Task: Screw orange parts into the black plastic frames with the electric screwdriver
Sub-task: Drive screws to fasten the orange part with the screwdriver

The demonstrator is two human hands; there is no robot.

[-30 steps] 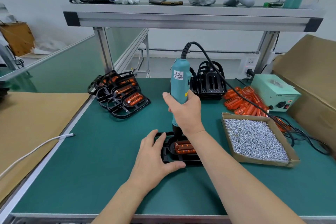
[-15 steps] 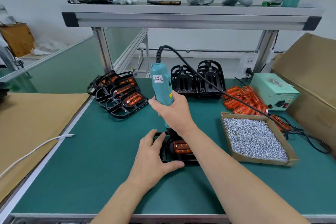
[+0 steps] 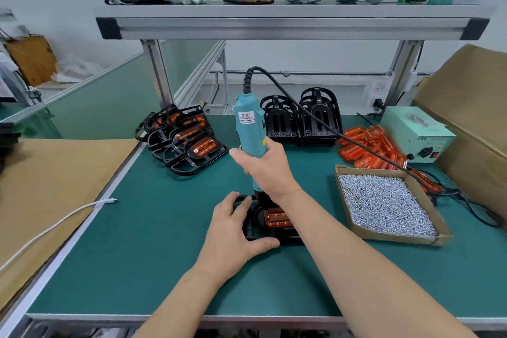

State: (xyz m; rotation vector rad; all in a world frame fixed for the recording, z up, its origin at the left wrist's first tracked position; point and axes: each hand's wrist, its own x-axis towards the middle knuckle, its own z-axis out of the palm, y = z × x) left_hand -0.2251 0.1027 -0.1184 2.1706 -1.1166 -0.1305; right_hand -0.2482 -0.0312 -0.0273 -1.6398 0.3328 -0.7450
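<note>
A black plastic frame [image 3: 288, 239] lies on the green mat in front of me, with an orange part [image 3: 277, 218] seated in it. My right hand [image 3: 267, 167] grips the teal electric screwdriver [image 3: 248, 129] upright, leaning slightly left, its tip down at the frame's left end beside the orange part. My left hand [image 3: 233, 230] holds the frame's left side, fingers over the top edge and thumb along the near edge. The screw spot under the tip is hidden by my hands.
A cardboard tray of silver screws [image 3: 384, 204] sits to the right. Loose orange parts [image 3: 365, 148] and a power box [image 3: 417, 134] lie behind it. Finished frames [image 3: 186, 140] are piled at back left, bare black frames [image 3: 301, 118] at back centre. A white cable [image 3: 55, 225] crosses the left edge.
The screwdriver's top swung left from above the frame's middle to its left end, then stayed about there. My left hand has kept its hold on the frame.
</note>
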